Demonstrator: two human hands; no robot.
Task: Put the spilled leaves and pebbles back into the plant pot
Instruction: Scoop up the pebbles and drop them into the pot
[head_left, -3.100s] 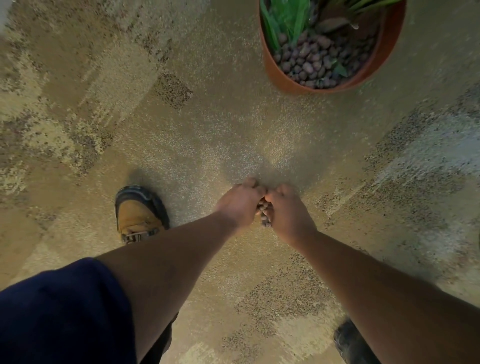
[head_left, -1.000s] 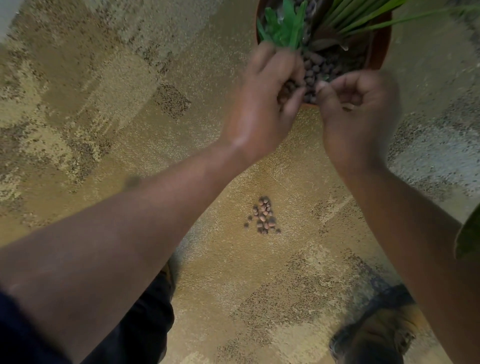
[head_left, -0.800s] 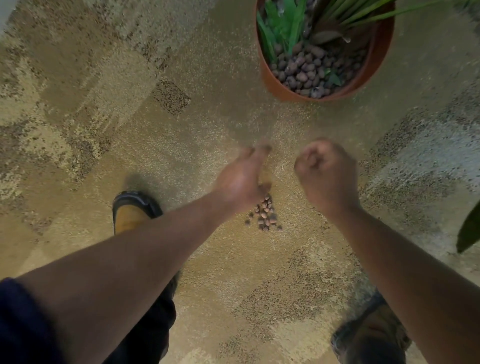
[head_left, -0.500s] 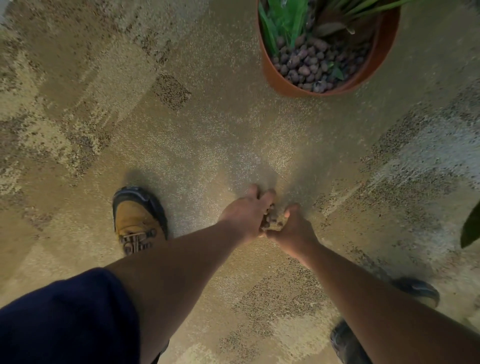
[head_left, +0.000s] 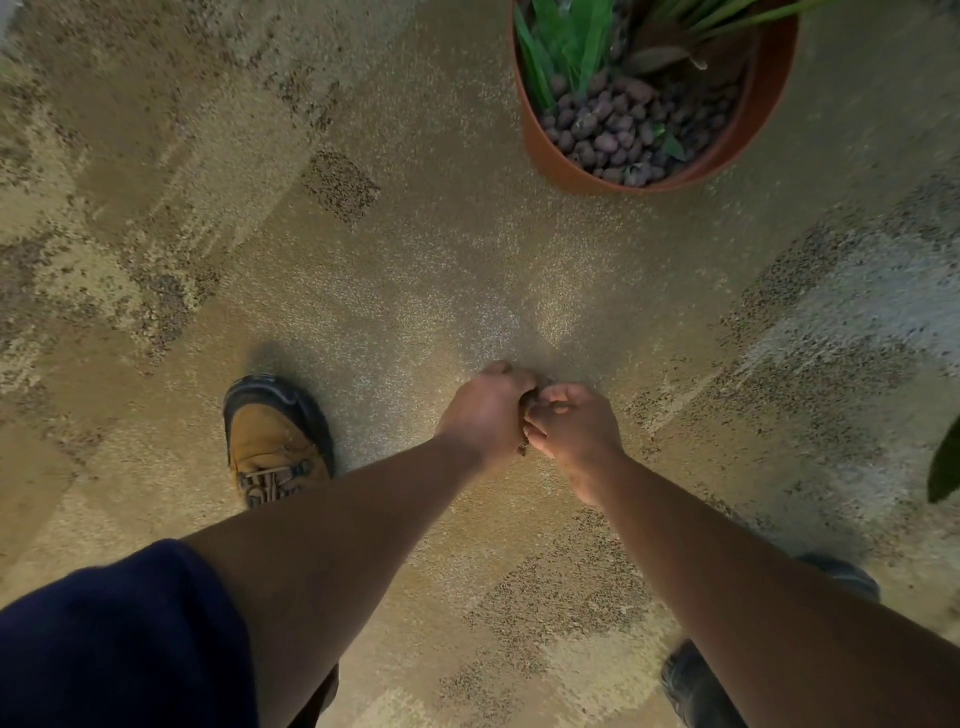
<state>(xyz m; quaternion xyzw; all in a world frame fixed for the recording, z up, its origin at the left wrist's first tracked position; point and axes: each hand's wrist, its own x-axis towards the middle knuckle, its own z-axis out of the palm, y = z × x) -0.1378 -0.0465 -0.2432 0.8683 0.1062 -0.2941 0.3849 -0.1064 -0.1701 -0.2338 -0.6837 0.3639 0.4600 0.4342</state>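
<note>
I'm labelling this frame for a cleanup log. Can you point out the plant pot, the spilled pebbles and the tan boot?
plant pot (head_left: 558, 169): head view, near orange rim.
spilled pebbles (head_left: 529, 399): head view, dark bit showing between both hands.
tan boot (head_left: 270, 441): head view, tan toe top.

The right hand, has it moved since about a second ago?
Yes. The right hand has come back from the terracotta plant pot down to the carpet, beside the left hand, around the spilled pebbles.
</note>
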